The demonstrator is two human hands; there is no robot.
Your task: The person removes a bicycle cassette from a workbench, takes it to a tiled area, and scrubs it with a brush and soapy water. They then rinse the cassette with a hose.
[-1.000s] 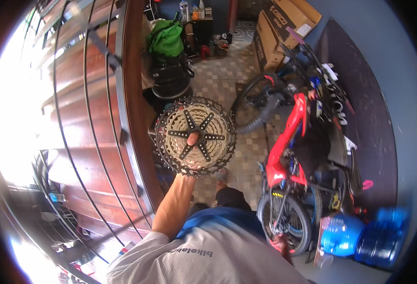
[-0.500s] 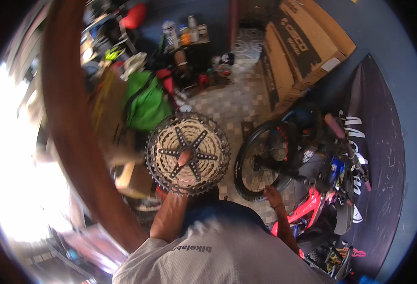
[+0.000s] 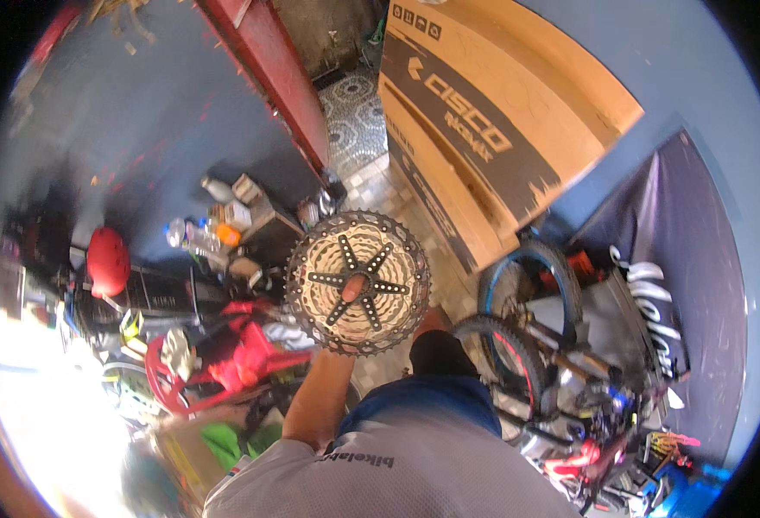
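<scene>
My left hand holds up a large bicycle cassette in front of my body. One finger pokes through its centre hole, and the rest of the hand is hidden behind the sprockets. The cassette has pale stepped rings, a dark toothed rim and a black spider with several drilled arms. Its spider side faces up. My right hand is out of view.
Ahead on the right lean big cardboard boxes. Bicycles with a blue-rimmed wheel crowd the right side, before a dark banner. To the left are a red plastic chair, a red helmet and bottles on a small stand.
The view has turned left and the boxes look closer. The cassette stays in my left hand, slightly rotated. My right hand, earlier near the bicycle wheel, has left the picture.
</scene>
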